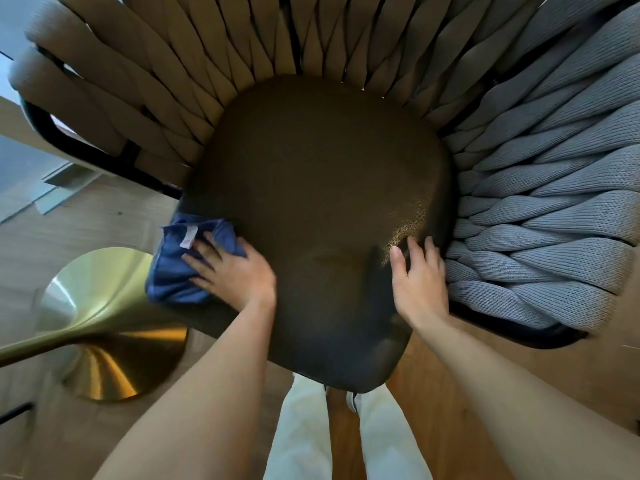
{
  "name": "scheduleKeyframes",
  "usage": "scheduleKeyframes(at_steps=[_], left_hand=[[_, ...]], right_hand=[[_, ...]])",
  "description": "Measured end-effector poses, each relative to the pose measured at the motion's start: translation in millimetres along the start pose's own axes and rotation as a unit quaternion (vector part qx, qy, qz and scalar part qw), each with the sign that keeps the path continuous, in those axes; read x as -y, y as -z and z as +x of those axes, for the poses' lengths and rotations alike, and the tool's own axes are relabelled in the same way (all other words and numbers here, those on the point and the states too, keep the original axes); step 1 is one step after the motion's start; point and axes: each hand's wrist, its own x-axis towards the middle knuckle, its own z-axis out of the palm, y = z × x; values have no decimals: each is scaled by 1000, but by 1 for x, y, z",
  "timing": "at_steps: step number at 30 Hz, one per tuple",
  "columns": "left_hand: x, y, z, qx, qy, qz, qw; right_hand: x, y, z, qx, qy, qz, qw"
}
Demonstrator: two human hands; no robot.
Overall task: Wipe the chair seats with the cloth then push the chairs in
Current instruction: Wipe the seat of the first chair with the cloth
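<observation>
Now the left hand (pixel 230 268) presses flat, fingers spread, on the blue cloth (pixel 180 265), which lies bunched at the seat's (pixel 311 188) left edge, partly overhanging it. Across the seat, the right hand (pixel 417 275) rests open near the right edge, fingertips touching the dark cushion, holding nothing. From the cloth, nearly all the seat stretches rightward and away toward the woven backrest (pixel 214 46), so the wipe likely sweeps that way. Left of the seat stands a brass table base (pixel 104 327).

seat (pixel 311 188): dark pebbled leather-like | backrest (pixel 554 188): knitted woven rope | cloth (pixel 176 268): blue fabric | table base (pixel 104 341): brushed brass-like metal
</observation>
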Motion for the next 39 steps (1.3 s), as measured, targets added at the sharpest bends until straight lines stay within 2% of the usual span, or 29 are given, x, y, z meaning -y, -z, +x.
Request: scheduleKeyframes(at_steps=[1,2,3,4,6,7,8,9,11,13,15,16,17,18,20,21,22,24,27,30,31,32,35,36,37,38,39], left_hand=[[-11,-6,-4,3,1,-1,1000],[-17,-11,-11,10,-38,11,999],[-16,-15,-20,23,-122,31,992],[-6,-16,-30,49,-235,57,969],[30,-11,-35,107,-443,113,883],[52,-7,-33,118,-500,146,845],[73,-3,-30,116,-520,173,829],[89,2,-26,102,-504,182,838],[93,9,-24,72,-392,151,904],[59,3,-28,46,-245,89,964],[12,-12,-34,39,-154,48,986],[-5,-19,-39,46,-159,49,985],[-14,-25,-45,57,-208,61,974],[-13,-29,-53,79,-292,83,950],[11,-30,-64,124,-457,134,871],[30,-28,-63,130,-501,149,843],[48,-24,-61,124,-512,155,836],[70,-14,-54,93,-458,153,871],[42,-12,-49,66,-296,115,946],[-20,-30,-56,57,-207,84,973],[-32,-35,-61,66,-219,92,969],[-35,-39,-66,78,-264,105,956],[-2,-33,-68,136,-456,155,866],[15,-28,-62,142,-496,167,840],[32,-23,-55,134,-508,177,832],[45,-17,-48,118,-491,180,844],[50,-11,-43,101,-451,171,870]], right_hand=[[1,0,1,4,-1,-1,1000],[2,-1,2,7,-3,-2,1000],[3,-1,3,9,-7,-3,1000],[4,-1,3,10,-9,-3,1000],[4,-1,3,12,-12,1,1000],[4,-1,3,14,-12,3,1000],[4,-1,2,17,-11,5,1000],[3,-1,2,19,-8,6,1000],[2,1,2,23,-3,7,1000],[1,3,1,24,-1,4,1000],[0,4,2,23,2,5,1000],[0,4,2,23,3,8,1000],[0,3,2,22,3,10,1000],[-1,3,2,21,3,13,1000],[-1,4,2,23,4,20,1000],[-1,4,2,26,4,23,999],[-1,4,2,28,5,25,999],[-3,5,3,27,10,25,999],[-4,4,2,23,16,27,999],[-6,5,4,21,23,30,999],[-8,6,4,23,25,28,999],[-9,7,5,26,26,29,999],[-11,12,6,38,30,43,998],[-11,14,6,43,29,47,998],[-10,15,6,49,28,52,997],[-9,17,6,53,27,56,997],[-8,18,6,55,27,59,996]])
